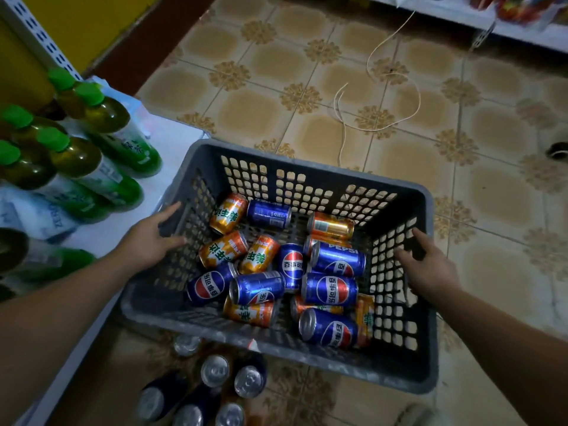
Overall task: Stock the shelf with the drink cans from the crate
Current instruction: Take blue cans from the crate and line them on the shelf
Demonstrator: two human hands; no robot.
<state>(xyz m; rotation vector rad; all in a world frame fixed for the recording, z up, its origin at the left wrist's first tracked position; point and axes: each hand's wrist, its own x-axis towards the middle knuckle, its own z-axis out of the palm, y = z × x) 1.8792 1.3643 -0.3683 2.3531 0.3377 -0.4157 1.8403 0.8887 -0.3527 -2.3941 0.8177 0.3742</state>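
A dark grey perforated plastic crate (pixel 310 176) fills the middle of the view, held above the tiled floor. Several blue cans (pixel 336 259) and orange cans (pixel 223 249) lie jumbled on their sides inside it. My left hand (pixel 150 238) grips the crate's left wall, with fingers curled over the rim. My right hand (pixel 425 265) grips the right wall the same way. Below the crate's near edge, several cans (pixel 215 370) stand upright on a lower level, only their silver tops clear.
A white shelf (pixel 166 139) on the left carries several green-capped tea bottles (pixel 101 118) beside the crate's left corner. A thin cord (pixel 376 96) lies looped on the floor beyond the crate. Another white shelf (pixel 522 32) with red packets runs along the top right.
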